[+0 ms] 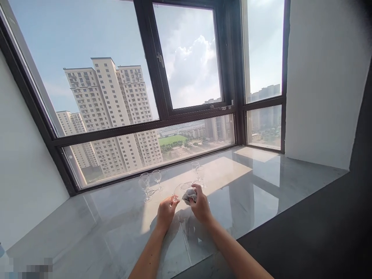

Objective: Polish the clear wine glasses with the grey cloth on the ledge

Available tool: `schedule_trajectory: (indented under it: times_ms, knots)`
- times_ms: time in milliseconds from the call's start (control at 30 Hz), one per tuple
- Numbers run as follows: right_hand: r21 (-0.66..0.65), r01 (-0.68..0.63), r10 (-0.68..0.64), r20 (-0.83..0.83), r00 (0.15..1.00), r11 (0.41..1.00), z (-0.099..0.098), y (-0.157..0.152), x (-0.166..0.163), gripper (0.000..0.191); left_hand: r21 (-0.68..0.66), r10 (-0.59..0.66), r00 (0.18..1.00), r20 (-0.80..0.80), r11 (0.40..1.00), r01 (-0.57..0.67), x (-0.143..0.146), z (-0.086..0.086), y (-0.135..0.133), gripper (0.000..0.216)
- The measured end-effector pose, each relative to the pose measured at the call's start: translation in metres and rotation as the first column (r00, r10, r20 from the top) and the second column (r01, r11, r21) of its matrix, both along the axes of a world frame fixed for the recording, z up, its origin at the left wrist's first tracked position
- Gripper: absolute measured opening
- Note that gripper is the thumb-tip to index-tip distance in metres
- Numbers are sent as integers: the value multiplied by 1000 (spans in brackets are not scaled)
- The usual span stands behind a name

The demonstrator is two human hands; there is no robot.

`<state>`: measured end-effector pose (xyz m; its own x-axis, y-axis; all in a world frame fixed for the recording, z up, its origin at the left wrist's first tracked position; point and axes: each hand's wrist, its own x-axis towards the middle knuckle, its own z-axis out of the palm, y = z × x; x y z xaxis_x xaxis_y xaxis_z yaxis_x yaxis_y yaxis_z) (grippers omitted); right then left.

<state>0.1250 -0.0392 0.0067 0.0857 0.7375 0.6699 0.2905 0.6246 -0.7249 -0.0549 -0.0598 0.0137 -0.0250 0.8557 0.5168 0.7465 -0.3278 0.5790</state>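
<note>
Head view: the left hand (166, 211) has its grip clamped on a clear wine glass (180, 190), held tilted above the marble tabletop (261, 182). The right hand (200, 205) has its grip closed around a grey cloth (189, 196) pressed against the glass bowl. Beyond the grip, near the window (186, 69), stand two groups of empty glasses: one to the left (149, 184), one just behind (198, 172).
</note>
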Motion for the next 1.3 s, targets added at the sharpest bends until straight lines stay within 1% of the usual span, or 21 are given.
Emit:
schedule_trajectory:
  times_ms: [67, 133, 200, 267, 367, 433, 533, 633, 700, 767, 867, 933, 1000, 1067, 1133, 1233, 1300]
  knots:
    - [10, -62, 63, -31, 998, 998, 2, -4, -1, 44, 1, 51, 998, -28, 999, -51, -1, -1, 0, 21]
    - [21, -115, 116, -69, 991, 993, 5, -8, -2, 44, 35, 142, 986, -85, 990, -139, -1, 1, -1, 24]
    - [34, -162, 164, -88, 983, 986, 7, -11, -3, 42, 88, 240, 957, -166, 970, -228, 0, 3, -4, 25]
    - [48, -184, 187, -77, 979, 982, 9, -13, -5, 41, 121, 297, 919, -261, 954, -274, 1, 4, -6, 24]
    - [95, -145, 147, -7, 989, 985, 13, -8, -5, 40, 92, 281, 876, -393, 960, -266, 3, 4, -7, 23]
    - [135, -102, 96, 52, 994, 986, 17, -2, -4, 39, 59, 219, 864, -453, 975, -216, 5, 3, -6, 25]
    - [156, -64, 44, 128, 991, 986, 22, 11, -1, 39, 48, 129, 871, -474, 991, -121, 7, 2, -4, 27]
    - [156, -53, 24, 183, 983, 986, 25, 25, 4, 41, 57, 92, 889, -448, 996, -75, 8, 2, -3, 26]
    - [194, -40, 1, 202, 979, 980, 26, 34, 13, 41, 46, 55, 907, -418, 998, -40, 8, 3, -2, 25]
    - [258, -8, -48, 209, 977, 966, 25, 43, 29, 42, 40, 29, 927, -374, 999, -16, 8, 4, -2, 23]
    - [327, 76, -156, 226, 961, 942, 19, 58, 63, 41, 40, 31, 951, -308, 999, -20, 8, 4, -1, 22]
    - [326, 140, -223, 235, 946, 935, 11, 68, 85, 36, 30, 15, 960, -281, 1000, -7, 8, 4, 1, 21]
    - [274, 242, -298, 184, 937, 931, 3, 77, 101, 32, 34, -6, 968, -249, 999, 14, 10, 3, 2, 20]
    - [199, 357, -380, 94, 920, 913, -2, 84, 110, 29, 41, -35, 982, -187, 998, 44, 14, 1, 3, 21]
    - [146, 436, -444, 19, 896, 888, -5, 89, 111, 28, 17, -80, 993, -86, 997, 82, 21, -3, 4, 24]
    - [156, 440, -445, 1, 895, 885, -5, 93, 107, 27, -36, -141, 988, 69, 989, 144, 36, -9, 7, 24]
    - [188, 416, -425, 6, 905, 890, -3, 94, 104, 27, -17, -164, 980, 113, 986, 167, 48, -11, 10, 22]
